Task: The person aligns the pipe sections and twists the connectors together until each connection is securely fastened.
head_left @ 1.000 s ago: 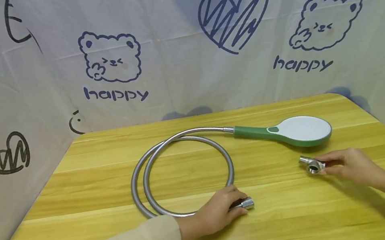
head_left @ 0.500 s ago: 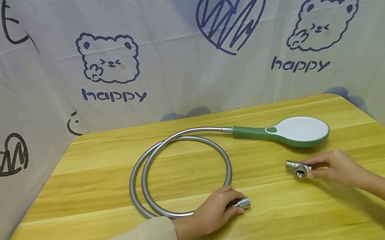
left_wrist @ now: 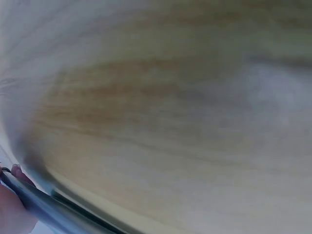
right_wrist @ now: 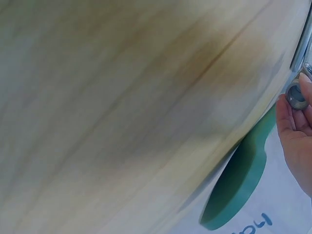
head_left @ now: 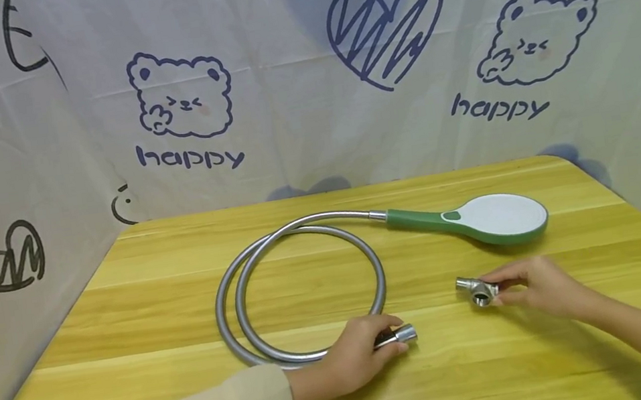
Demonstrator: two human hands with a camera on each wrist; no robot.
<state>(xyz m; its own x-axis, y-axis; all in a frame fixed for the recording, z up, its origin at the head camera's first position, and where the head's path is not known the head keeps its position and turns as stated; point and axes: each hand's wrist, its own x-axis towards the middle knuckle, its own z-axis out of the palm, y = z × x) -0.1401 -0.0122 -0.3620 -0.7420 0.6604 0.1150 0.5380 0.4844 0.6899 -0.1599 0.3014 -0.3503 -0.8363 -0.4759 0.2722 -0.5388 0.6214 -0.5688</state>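
Observation:
A coiled grey metal shower hose lies in the head view, its far end joined to a green and white shower head. My left hand grips the hose near its free end, and the silver end nut sticks out past the fingers. To the right, my right hand pinches a shiny metal tee fitting between thumb and fingers. Its short stub points left toward the nut, a gap apart, and a round opening faces the front. The right wrist view shows the tee fitting with threads round its opening.
A wood-grain table carries everything. White cloth with bear and heart drawings hangs behind it and along the sides. The shower head lies behind the right hand, and the hose loops lie behind the left hand.
My right hand has moved left with the tee fitting, closer to the hose's end nut. My left hand stays nearly in place on the hose.

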